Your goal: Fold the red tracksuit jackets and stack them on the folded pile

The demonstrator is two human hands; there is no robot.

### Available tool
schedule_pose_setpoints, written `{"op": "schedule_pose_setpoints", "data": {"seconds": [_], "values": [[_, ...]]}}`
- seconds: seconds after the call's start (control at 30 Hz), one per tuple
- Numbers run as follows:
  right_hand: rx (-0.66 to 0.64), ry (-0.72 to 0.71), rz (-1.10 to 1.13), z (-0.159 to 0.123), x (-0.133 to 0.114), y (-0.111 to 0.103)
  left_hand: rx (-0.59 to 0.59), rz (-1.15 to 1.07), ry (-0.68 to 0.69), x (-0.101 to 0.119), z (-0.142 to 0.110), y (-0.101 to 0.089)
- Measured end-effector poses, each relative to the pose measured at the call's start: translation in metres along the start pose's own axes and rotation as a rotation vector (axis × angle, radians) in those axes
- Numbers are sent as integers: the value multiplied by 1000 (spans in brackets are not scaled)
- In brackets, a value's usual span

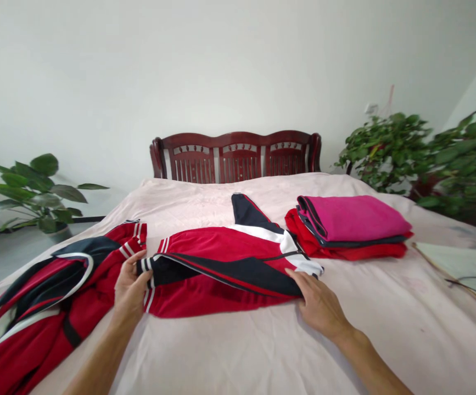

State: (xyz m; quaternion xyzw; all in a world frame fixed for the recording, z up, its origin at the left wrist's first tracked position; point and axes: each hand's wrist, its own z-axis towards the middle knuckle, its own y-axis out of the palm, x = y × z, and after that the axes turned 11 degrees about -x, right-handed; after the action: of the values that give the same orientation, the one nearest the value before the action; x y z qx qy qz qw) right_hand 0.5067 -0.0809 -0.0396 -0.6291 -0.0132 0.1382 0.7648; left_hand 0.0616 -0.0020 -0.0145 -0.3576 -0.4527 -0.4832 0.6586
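A red, navy and white track jacket (217, 299) lies across the bed, its collar to the right and its striped hem to the left. My left hand (133, 282) pinches the striped cuff of the near sleeve, which is folded over the jacket's front. At the shoulder end of that sleeve, my right hand (318, 304) rests on the fabric with thumb and fingers against it; whether it grips the cloth I cannot make out. The far sleeve (248, 211) stretches away towards the headboard.
More red and navy clothes (85, 280) lie heaped on the left. A folded stack topped by a magenta garment (357, 216) sits on the right. Behind the pale pink sheet (238, 356) stands a wooden headboard (238, 156). Leafy plants (390, 148) flank the bed. A flat board (460, 269) lies at the right.
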Motion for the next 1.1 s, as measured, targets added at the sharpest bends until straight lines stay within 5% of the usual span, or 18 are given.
{"op": "schedule_pose_setpoints", "data": {"seconds": [0.13, 0.33, 0.57, 0.8, 0.97, 1.1], "values": [[-18, 7, -17, 0, 6, 3, -81, 453, 108, -4, 12, -39], [119, 19, -5, -2, 13, 8, -249, 770, -36, -36, 9, -65], [93, 46, 99, -5, 28, 12, -371, 468, -146, -40, 11, -74], [-136, 173, 582, 7, 24, -5, -212, 363, -365, -24, 19, -67], [-118, 153, 203, 24, 1, -8, -293, 575, -275, -35, 25, -56], [-186, 160, 103, 42, 0, -9, -187, 749, -142, -29, 22, -55]]}}
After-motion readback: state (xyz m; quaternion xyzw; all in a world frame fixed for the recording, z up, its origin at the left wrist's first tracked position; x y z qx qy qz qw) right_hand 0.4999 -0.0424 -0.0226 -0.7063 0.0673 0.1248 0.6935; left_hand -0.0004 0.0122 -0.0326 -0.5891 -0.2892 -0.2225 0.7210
